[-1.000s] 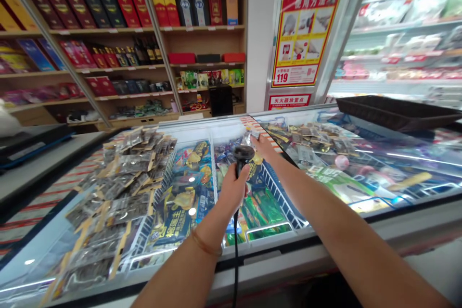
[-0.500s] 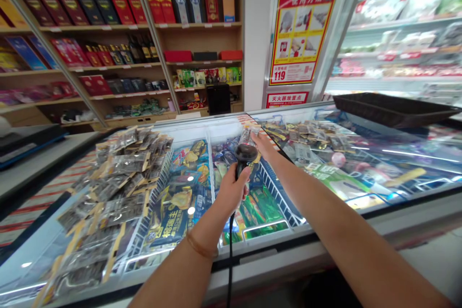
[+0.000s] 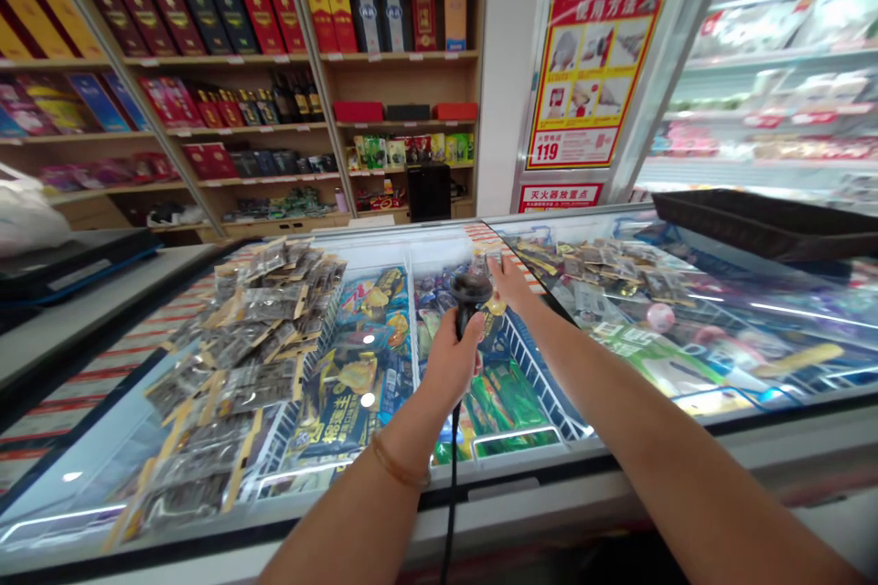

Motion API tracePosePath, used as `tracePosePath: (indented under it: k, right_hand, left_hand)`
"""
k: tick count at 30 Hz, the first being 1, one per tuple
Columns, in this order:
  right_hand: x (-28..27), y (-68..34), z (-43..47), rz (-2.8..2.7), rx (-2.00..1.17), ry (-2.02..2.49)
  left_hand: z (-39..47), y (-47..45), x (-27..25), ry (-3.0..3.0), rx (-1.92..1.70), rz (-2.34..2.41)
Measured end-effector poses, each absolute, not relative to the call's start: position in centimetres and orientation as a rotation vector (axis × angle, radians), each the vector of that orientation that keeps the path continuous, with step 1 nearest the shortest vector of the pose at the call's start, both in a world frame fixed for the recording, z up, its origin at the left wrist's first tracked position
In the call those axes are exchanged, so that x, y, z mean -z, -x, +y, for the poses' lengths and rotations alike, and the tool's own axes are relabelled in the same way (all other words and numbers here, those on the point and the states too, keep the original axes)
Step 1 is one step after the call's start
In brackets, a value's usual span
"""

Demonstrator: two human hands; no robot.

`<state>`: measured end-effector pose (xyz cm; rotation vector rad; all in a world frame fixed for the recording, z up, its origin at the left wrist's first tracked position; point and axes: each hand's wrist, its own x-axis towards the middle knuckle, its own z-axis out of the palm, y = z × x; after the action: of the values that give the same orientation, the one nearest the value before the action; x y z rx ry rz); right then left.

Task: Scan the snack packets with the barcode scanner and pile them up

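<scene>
My left hand is wrapped round the handle of a black barcode scanner, whose cord hangs down toward me. The scanner's head is held over the glass top of a chest freezer. Just beyond it, my right hand reaches forward with its fingers pinched on a small clear packet, partly hidden and blurred. Under the glass lie ice-cream packs, with green wrappers below my hands and a blue pack to the left. On the glass at left is a heap of clear packets with tan edges.
More packets lie on the right, near a dark brown tray. A black device stands on the left counter. Shelves of boxes, a red fire-hydrant poster and a lit display fridge stand behind.
The view has turned slightly left, so the scene sits farther right and a little lower. The scanner and the packet stay in my hands, close to each other.
</scene>
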<state>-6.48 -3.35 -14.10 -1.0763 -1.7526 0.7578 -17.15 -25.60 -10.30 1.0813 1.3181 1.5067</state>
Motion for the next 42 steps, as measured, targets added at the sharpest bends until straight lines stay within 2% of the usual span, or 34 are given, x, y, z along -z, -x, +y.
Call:
tracePosePath:
  k: [5, 8, 14, 20, 23, 29, 36, 42]
  right_hand:
    - [13.5, 7.2, -3.1, -1.733, -0.786, 1.243]
    - [13.0, 9.1, -3.1, -1.779, -0.923, 1.189]
    - [12.7, 19.2, -6.6, -1.844, -1.081, 1.131]
    - [11.5, 28.2, -11.7, -1.972, -1.603, 0.793]
    - [11.4, 29.0, -12.3, -1.982, -1.636, 0.81]
    - [12.6, 22.4, -8.6, -1.965, -1.35, 0.895]
    - [12.2, 5.7, -2.2, -1.947, -0.475, 1.309]
    - [11.5, -8.0, 0.5, -1.762, -0.037, 1.733]
  left_hand:
    - [-25.5, 18.4, 8.3, -0.916, -1.685, 1.372]
    - [-25.9, 20.3, 6.0, -0.836, -1.773, 1.396]
    - [-28.0, 25.9, 2.1, -0.781, -1.961, 1.445]
    - [-30.4, 30.6, 1.7, -0.685, -2.053, 1.558]
    - [-30.7, 31.3, 2.2, -0.643, -2.069, 1.56]
    - [-28.1, 28.1, 3.1, -0.702, -1.97, 1.472]
    - [-24.6, 19.9, 4.8, -0.814, -1.736, 1.32]
    - [-24.2, 17.1, 9.1, -0.933, -1.583, 1.282]
